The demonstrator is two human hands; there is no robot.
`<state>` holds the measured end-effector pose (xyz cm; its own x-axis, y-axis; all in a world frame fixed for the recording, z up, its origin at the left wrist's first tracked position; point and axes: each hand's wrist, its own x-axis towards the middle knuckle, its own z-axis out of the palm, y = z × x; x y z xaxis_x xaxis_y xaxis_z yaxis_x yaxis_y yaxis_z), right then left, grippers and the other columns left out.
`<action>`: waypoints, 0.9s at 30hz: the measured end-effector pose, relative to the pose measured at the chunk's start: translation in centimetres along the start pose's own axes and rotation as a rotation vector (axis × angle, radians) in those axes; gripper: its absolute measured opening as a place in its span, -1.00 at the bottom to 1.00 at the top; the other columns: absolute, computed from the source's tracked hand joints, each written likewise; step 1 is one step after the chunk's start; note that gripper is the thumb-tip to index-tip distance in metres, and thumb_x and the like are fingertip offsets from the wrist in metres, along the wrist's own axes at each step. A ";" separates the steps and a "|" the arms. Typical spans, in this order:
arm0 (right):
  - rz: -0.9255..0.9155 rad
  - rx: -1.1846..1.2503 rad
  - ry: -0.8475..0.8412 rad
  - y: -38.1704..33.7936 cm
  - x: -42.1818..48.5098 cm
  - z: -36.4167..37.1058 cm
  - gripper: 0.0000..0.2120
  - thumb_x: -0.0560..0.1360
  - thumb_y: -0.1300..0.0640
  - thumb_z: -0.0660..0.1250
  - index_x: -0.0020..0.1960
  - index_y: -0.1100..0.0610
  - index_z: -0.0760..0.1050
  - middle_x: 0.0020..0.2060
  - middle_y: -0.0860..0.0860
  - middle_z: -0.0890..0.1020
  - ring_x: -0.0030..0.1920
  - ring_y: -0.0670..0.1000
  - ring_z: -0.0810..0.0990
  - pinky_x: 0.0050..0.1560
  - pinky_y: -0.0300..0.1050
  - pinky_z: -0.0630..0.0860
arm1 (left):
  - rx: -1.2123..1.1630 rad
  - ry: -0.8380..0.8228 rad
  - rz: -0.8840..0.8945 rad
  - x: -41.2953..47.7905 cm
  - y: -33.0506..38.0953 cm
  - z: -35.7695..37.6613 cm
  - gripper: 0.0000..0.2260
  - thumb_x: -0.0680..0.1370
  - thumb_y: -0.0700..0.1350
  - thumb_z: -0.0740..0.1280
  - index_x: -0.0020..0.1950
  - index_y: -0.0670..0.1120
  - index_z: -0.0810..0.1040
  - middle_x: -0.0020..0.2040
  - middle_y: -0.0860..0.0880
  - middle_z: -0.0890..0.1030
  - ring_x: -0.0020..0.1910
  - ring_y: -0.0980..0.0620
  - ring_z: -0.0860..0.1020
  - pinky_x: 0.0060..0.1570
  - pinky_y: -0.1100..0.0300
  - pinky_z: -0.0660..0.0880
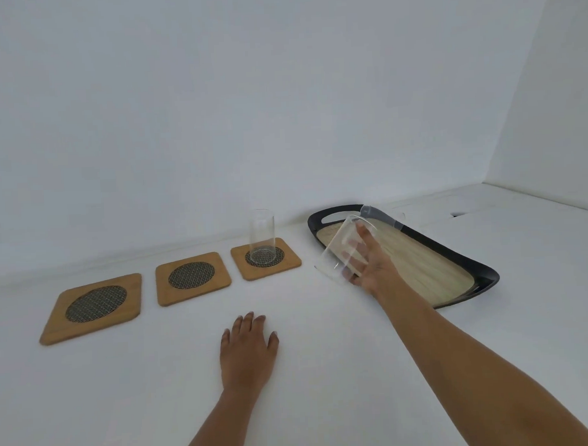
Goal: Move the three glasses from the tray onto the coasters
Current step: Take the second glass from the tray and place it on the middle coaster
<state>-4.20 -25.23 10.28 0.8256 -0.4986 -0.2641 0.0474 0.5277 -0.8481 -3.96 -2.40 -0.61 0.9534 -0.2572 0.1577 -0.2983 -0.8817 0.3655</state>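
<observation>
Three wooden coasters with dark mesh centres lie in a row on the white table: left [54, 329], middle [164, 296], right [289, 263]. One clear glass [261, 234] stands upright on the right coaster. My right hand [372, 270] is shut on a second clear glass [334, 254], tilted with its base to the lower left, in the air over the left end of the black-rimmed tray [487, 281]. A third clear glass [381, 215] shows faintly at the tray's far edge, behind the held one. My left hand [247, 346] rests flat on the table, holding nothing.
The white table meets a white wall just behind the coasters and tray. Another wall closes the right side. The tray's bamboo floor [422, 267] lies to the right of the held glass.
</observation>
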 end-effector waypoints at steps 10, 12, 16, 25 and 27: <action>0.412 0.180 -0.204 6.2 -0.4 5.0 -0.27 0.42 -0.42 0.12 0.32 0.13 0.28 0.12 0.19 0.49 -0.16 0.19 0.57 -0.21 0.02 0.53 | 0.048 0.073 -0.183 -0.6 -7.3 -3.2 -0.57 0.60 0.08 0.08 0.45 -0.01 0.24 0.50 0.01 0.26 0.51 0.03 0.16 0.49 0.04 0.09; 0.468 0.161 -0.361 7.0 -0.6 6.0 -0.34 0.41 -0.40 0.15 0.17 0.17 0.35 -0.04 0.16 0.52 -0.20 0.14 0.55 -0.20 -0.04 0.55 | 0.068 0.092 -0.234 -0.9 -8.8 -3.9 -0.56 0.59 0.08 0.08 0.45 -0.01 0.25 0.50 0.00 0.27 0.50 0.02 0.17 0.48 0.02 0.11; 0.455 0.090 -0.528 8.3 -1.4 8.3 -0.68 0.47 -0.16 0.24 -0.15 0.12 0.42 -0.25 0.04 0.44 -0.34 0.02 0.53 -0.34 -0.18 0.56 | 0.100 0.108 -0.335 -1.2 -11.3 -5.1 -0.55 0.59 0.10 0.07 0.46 -0.01 0.23 0.50 -0.02 0.25 0.51 -0.03 0.16 0.47 -0.04 0.11; 0.516 0.018 -0.536 9.2 -0.9 12.2 -0.70 0.49 -0.08 0.25 -0.04 0.16 0.50 -0.20 0.12 0.54 -0.22 0.11 0.51 -0.11 0.01 0.51 | 0.138 0.112 -0.401 -1.0 -12.1 -5.8 -0.53 0.58 0.10 0.07 0.45 -0.06 0.23 0.49 -0.07 0.27 0.50 -0.09 0.17 0.45 -0.12 0.13; 0.530 -0.011 -0.542 9.5 -0.6 12.9 -0.73 0.48 -0.06 0.26 -0.03 0.14 0.50 -0.16 0.13 0.55 -0.20 0.12 0.53 -0.16 -0.02 0.58 | 0.151 0.115 -0.400 -1.0 -12.1 -5.7 -0.54 0.58 0.10 0.07 0.44 -0.06 0.23 0.49 -0.07 0.27 0.49 -0.09 0.17 0.44 -0.12 0.14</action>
<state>2.96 -11.06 8.28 0.8973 0.2289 -0.3774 -0.4359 0.5939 -0.6762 -1.56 10.78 0.02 0.9787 0.1541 0.1354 0.1110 -0.9529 0.2822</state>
